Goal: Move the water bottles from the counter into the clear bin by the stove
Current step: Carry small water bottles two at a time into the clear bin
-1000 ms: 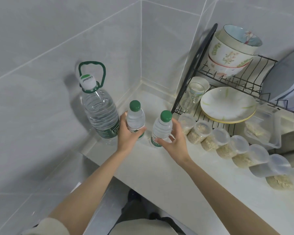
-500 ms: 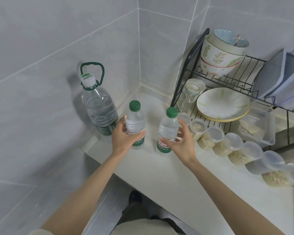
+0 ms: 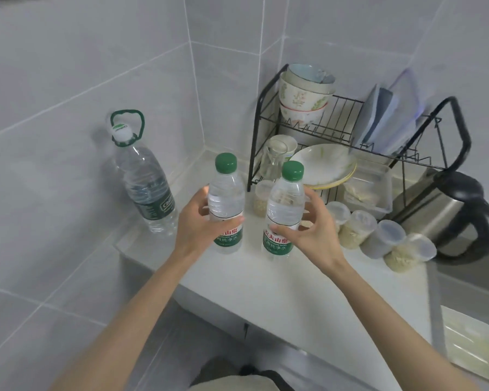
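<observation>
Left hand: our left hand (image 3: 198,221) was curled round the left bottle (image 3: 226,204), thumb across its label, just left of the frame's centre.
Right hand: our right hand (image 3: 308,230) was wrapped round the right bottle (image 3: 284,213) in the same way, at the centre.
Task's things: both small bottles were upright, side by side but apart, above the near-left part of the bench (image 3: 266,292). We could not tell whether their bases had left it. The big bottle (image 3: 144,187) stood untouched against the wall at the left. The clear bin was out of sight.
Risk, slipping: smooth, full bottles held one per hand could have slid through our grip if we squeezed too lightly.
Risk, knocking: the row of jars (image 3: 353,230) sat just right of our right hand, with the kettle (image 3: 446,218) beyond. We judged that a wide swing to the right could have toppled them.
Risk, left behind: we judged the big bottle the easiest to forget, since both hands were already full.
Bottles: all three were capped and looked full of water.
Jars: lidded, each part full of a pale grain.
Rack (image 3: 342,117): stacked bowls (image 3: 302,91) on top. Below were a plate (image 3: 322,165) and a glass (image 3: 274,162), both seemingly empty.
Tub (image 3: 364,190): clear, with something pale in it that we could not make out.
</observation>
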